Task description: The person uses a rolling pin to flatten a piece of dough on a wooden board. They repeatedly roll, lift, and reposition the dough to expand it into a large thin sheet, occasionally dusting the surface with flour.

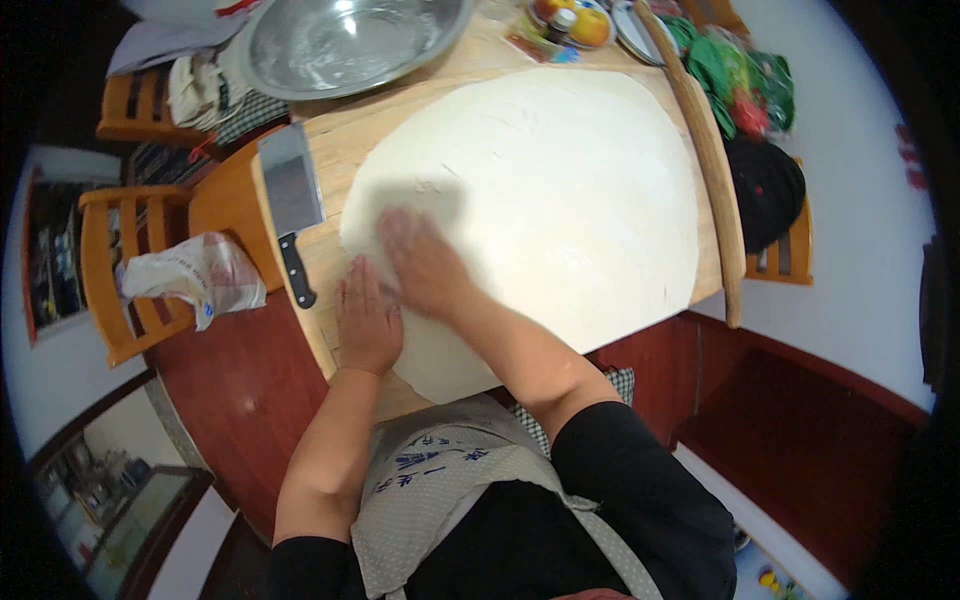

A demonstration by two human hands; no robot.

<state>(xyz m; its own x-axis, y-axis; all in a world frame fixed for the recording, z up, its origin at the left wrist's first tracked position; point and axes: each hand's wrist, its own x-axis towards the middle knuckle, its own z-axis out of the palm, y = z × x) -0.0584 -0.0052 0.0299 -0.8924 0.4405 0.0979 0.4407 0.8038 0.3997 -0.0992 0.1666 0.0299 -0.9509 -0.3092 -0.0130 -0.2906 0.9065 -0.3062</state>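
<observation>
A wide, thin sheet of pale dough (555, 195) lies spread over a wooden board (330, 157), reaching past its near edge. My left hand (369, 319) rests flat at the sheet's left edge, fingers stretched out and holding nothing. Just right of it, my right hand (424, 259) is over the dough, blurred by motion; its fingers are extended and nothing shows in its grasp. Whether its palm touches the dough is hard to tell. Left of the sheet lies a cleaver (292, 187) with a black handle. A long wooden rolling pin (705, 165) lies along the board's right edge.
A large metal basin (360, 45) stands at the far left. Beyond the board are a plate of fruit (589, 26), a small bottle (560, 26) and a white plate (641, 34). Wooden chairs (135, 202) flank the table, one bearing a plastic bag (199, 274).
</observation>
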